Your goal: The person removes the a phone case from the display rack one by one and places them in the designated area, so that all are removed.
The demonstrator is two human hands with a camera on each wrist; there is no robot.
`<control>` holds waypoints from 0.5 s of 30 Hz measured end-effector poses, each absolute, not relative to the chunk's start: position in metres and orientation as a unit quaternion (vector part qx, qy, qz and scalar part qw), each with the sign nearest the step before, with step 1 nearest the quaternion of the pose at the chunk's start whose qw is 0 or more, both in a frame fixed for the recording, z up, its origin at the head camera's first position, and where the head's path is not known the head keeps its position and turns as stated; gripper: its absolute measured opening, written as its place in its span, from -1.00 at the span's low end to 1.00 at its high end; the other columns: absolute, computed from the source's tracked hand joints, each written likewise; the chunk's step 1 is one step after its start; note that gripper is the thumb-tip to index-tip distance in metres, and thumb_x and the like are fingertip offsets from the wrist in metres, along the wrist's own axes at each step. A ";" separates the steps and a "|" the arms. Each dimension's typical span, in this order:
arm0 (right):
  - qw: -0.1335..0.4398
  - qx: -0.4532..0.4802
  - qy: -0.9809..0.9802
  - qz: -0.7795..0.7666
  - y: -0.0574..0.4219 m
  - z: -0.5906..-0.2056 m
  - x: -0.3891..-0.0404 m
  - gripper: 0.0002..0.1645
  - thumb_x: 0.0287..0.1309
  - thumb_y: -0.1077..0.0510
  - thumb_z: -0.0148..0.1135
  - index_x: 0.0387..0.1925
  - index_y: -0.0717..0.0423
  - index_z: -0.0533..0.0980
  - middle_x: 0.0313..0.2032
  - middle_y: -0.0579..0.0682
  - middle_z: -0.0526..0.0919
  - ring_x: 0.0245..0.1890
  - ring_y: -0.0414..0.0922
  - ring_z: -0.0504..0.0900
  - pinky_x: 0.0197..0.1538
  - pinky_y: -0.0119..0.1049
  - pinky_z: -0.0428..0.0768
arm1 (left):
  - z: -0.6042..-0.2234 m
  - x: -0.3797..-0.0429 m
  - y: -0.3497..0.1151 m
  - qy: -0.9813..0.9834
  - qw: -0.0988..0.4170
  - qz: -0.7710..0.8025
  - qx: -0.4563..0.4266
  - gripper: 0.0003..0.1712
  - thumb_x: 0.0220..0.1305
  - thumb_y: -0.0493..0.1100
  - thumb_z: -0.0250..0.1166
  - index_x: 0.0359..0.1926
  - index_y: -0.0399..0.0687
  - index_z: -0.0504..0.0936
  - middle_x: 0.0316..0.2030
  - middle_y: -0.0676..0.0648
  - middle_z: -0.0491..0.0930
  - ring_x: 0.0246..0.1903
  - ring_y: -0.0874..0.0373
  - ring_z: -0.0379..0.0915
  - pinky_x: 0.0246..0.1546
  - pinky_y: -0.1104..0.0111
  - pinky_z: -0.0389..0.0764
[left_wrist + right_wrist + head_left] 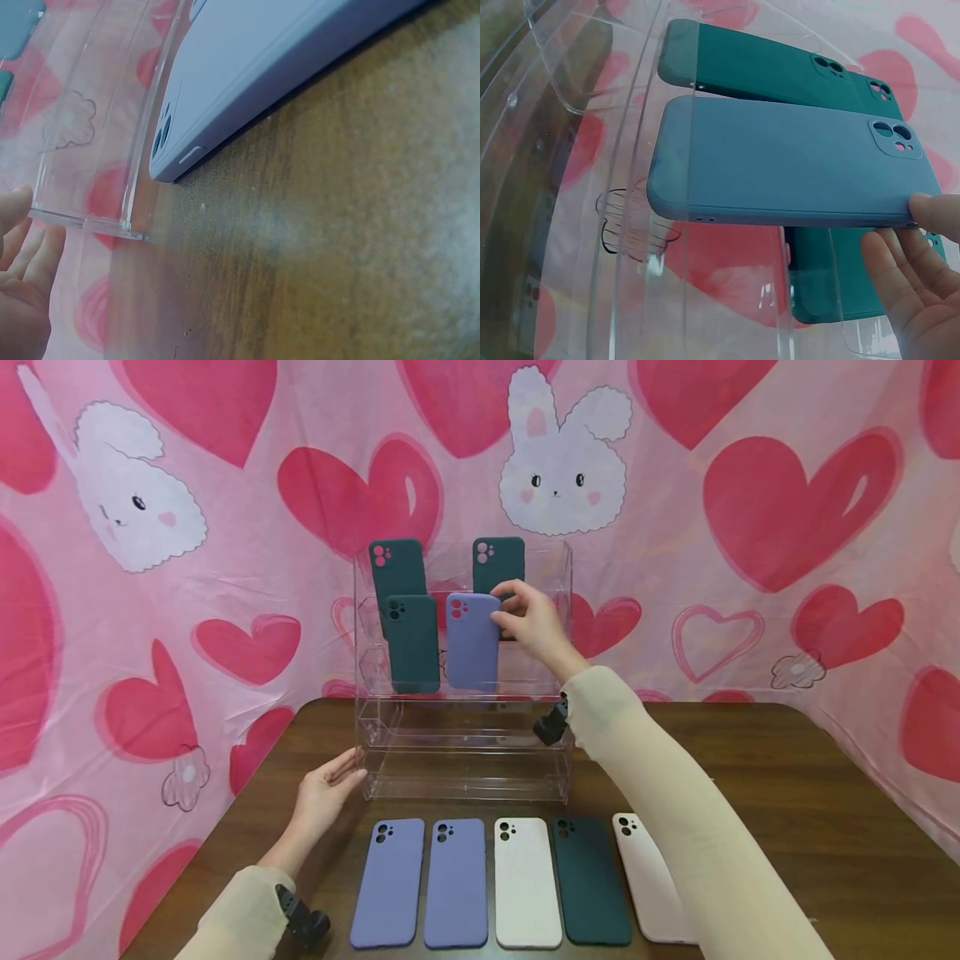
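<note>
A clear tiered display stand (pixel 465 789) is on the brown table. My right hand (pixel 534 622) pinches the upper right edge of a purple phone case (pixel 472 643), which stands upright in the second tier from the top. In the right wrist view, the thumb is on the front of that case (pixel 787 165) and the fingers are behind its edge. Beside it, in the same tier, stands a dark green case (pixel 412 643). Low on the left, my left hand (pixel 321 793) holds the stand's side edge between thumb and fingers.
Two more dark green cases, one at left (pixel 397 564) and one at right (pixel 498 560), stand in the top tier. In front lie two purple cases (pixel 388 883) (pixel 456 883), a white case (pixel 527 883), a dark green case (pixel 592 883) and a pale pink case (pixel 651 893) partly behind the right sleeve.
</note>
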State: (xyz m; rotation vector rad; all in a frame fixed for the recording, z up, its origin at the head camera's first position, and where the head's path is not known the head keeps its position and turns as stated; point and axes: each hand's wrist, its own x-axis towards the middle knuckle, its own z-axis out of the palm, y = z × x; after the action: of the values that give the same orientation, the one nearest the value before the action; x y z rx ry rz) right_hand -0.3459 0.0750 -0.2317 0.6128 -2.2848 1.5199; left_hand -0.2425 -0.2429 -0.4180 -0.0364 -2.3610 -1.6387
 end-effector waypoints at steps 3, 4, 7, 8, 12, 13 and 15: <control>0.167 0.214 -0.797 0.539 0.076 -0.229 -0.344 -0.67 0.14 0.25 0.22 -0.03 0.04 0.46 -0.26 0.06 0.56 -0.31 -0.07 0.57 -0.24 -0.28 0.63 | -0.419 -0.242 -0.243 -0.814 0.134 -0.565 -0.015 -0.50 0.18 -0.35 0.25 0.16 -0.35 0.41 0.07 -0.23 0.44 0.05 0.06 0.39 -0.14 0.64 0.44; 0.169 0.214 -0.795 0.542 0.077 -0.228 -0.344 -0.67 0.14 0.25 0.23 -0.03 0.03 0.46 -0.26 0.06 0.55 -0.31 -0.07 0.57 -0.24 -0.29 0.63 | -0.419 -0.243 -0.243 -0.813 0.135 -0.566 -0.015 -0.50 0.18 -0.35 0.25 0.16 -0.36 0.42 0.07 -0.23 0.45 0.04 0.05 0.39 -0.14 0.64 0.45; 0.174 0.217 -0.787 0.551 0.079 -0.225 -0.342 -0.66 0.13 0.26 0.23 -0.02 0.05 0.46 -0.27 0.07 0.55 -0.31 -0.06 0.57 -0.24 -0.28 0.63 | -0.420 -0.243 -0.244 -0.815 0.137 -0.563 -0.018 -0.50 0.18 -0.35 0.25 0.16 -0.36 0.41 0.06 -0.23 0.45 0.05 0.03 0.38 -0.15 0.65 0.44; 0.177 0.218 -0.785 0.553 0.080 -0.224 -0.342 -0.65 0.13 0.26 0.23 -0.02 0.05 0.46 -0.27 0.07 0.55 -0.32 -0.05 0.57 -0.24 -0.28 0.64 | -0.420 -0.244 -0.244 -0.816 0.138 -0.562 -0.018 -0.50 0.18 -0.35 0.25 0.16 -0.36 0.41 0.06 -0.23 0.45 0.05 0.02 0.38 -0.15 0.65 0.44; 0.186 0.217 -0.782 0.554 0.084 -0.222 -0.340 -0.65 0.13 0.24 0.24 -0.02 0.04 0.46 -0.28 0.06 0.53 -0.31 -0.06 0.58 -0.24 -0.28 0.63 | -0.419 -0.244 -0.244 -0.817 0.137 -0.559 -0.019 -0.50 0.19 -0.35 0.24 0.17 -0.35 0.41 0.07 -0.22 0.45 0.06 0.01 0.38 -0.13 0.63 0.44; 0.187 0.216 -0.781 0.555 0.085 -0.222 -0.339 -0.65 0.13 0.24 0.24 -0.02 0.04 0.46 -0.27 0.06 0.53 -0.31 -0.06 0.58 -0.23 -0.28 0.63 | -0.419 -0.244 -0.244 -0.818 0.134 -0.559 -0.018 -0.50 0.19 -0.34 0.24 0.17 -0.34 0.41 0.07 -0.22 0.45 0.06 0.00 0.38 -0.13 0.62 0.45; 0.189 0.213 -0.779 0.558 0.088 -0.222 -0.338 -0.65 0.13 0.22 0.24 -0.01 0.03 0.47 -0.26 0.06 0.53 -0.30 -0.06 0.58 -0.22 -0.27 0.63 | -0.419 -0.244 -0.244 -0.819 0.131 -0.559 -0.017 -0.49 0.19 -0.34 0.24 0.18 -0.34 0.40 0.08 -0.21 0.44 0.07 0.00 0.37 -0.11 0.60 0.45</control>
State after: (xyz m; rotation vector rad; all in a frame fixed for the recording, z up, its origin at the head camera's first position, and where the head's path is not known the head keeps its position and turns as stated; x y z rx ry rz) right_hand -0.3384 0.0878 -0.2219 0.5985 -2.1919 1.5707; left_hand -0.2436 -0.2439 -0.4185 -0.0486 -2.3772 -1.6239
